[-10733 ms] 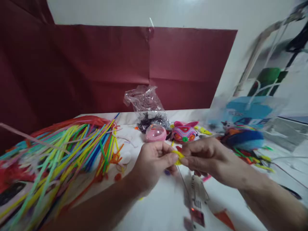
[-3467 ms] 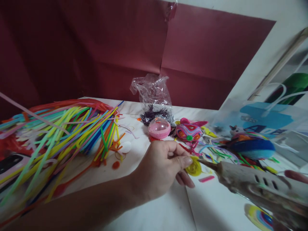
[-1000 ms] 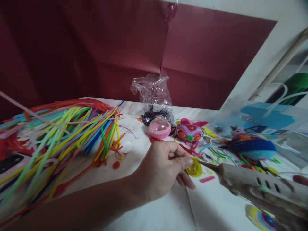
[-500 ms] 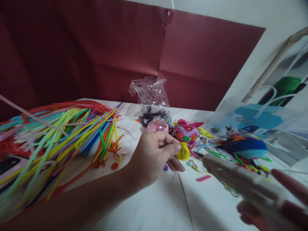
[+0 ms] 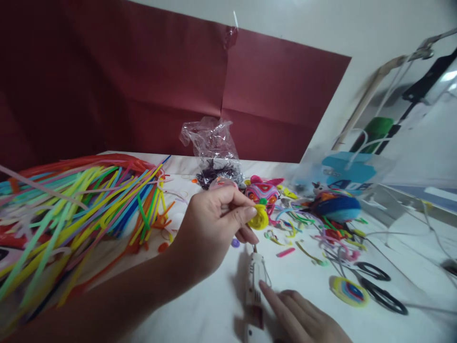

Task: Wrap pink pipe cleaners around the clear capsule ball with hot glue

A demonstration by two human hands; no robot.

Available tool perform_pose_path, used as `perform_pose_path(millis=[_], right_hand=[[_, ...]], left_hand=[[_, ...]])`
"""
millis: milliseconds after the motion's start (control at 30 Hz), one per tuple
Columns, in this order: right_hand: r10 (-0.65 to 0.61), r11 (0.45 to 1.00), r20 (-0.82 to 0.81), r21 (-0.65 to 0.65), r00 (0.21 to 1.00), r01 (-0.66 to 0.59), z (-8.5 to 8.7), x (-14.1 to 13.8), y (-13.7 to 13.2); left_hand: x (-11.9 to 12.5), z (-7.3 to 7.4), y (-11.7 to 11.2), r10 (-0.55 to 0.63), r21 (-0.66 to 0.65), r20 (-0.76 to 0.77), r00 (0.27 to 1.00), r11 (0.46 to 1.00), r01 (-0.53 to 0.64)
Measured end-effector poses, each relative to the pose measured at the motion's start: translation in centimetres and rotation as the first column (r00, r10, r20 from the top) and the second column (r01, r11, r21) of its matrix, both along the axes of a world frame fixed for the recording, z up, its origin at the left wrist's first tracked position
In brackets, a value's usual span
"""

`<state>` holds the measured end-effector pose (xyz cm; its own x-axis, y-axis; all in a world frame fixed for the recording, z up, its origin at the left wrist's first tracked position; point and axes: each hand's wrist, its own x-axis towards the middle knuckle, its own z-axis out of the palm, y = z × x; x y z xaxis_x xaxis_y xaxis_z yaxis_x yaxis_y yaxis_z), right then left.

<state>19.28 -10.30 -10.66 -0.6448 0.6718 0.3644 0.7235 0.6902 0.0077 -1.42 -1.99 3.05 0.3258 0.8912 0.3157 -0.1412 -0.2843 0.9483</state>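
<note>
Though fuzzy, a round yellow coil [image 5: 260, 218] between left fingers [image 5: 241, 216].

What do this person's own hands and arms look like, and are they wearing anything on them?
Both are bare human hands: the left hand and the right hand have no gloves. No sleeve, watch or bracelet shows on the visible left forearm, and I see no rings. The right forearm is out of view, so its sleeve can't be judged.

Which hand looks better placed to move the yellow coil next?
Probably the left hand: it pinches the yellow coil, while the right hand is lower, beside the glue gun.
</note>
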Motion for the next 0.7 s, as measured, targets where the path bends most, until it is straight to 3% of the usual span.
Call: perform_pose_path(millis=[167, 267, 367, 467, 533, 700], right_hand=[[-0.005, 0.999, -0.023, 0.041, 1.0, 0.006, -0.7, -1.8, -0.2], [0.007, 0.999, -0.047, 0.038, 0.999, -0.005, 0.4, -1.4, -0.7], [-0.038, 0.999, -0.126, 0.008, 0.991, 0.039, 2.3, 0.9, -0.7], [-0.242, 0.969, -0.15, 0.01, 0.959, 0.246, 4.1, 4.2, 0.7], [-0.351, 0.936, -0.082, -0.025, 0.933, 0.351, 4.6, 5.7, 2.3], [-0.497, 0.811, 0.22, -0.225, 0.839, 0.539, 3.8, 5.9, 6.1]], left_hand=[[0.1, 0.1, -0.5, 0.004, 0.006, -0.023, 1.0, 1.0, -0.004], [0.1, 0.1, -0.6, 0.012, 0.024, -0.023, 1.0, 1.0, -0.011], [0.1, 0.1, -0.5, 0.012, 0.036, -0.021, 1.0, 0.999, -0.011], [0.2, 0.1, -0.3, 0.006, 0.041, -0.021, 1.0, 0.999, -0.005], [0.2, 0.0, -0.2, -0.004, 0.042, -0.018, 1.0, 0.999, 0.005], [0.4, -0.3, 0.0, -0.033, 0.027, -0.01, 0.999, 0.999, 0.034]])
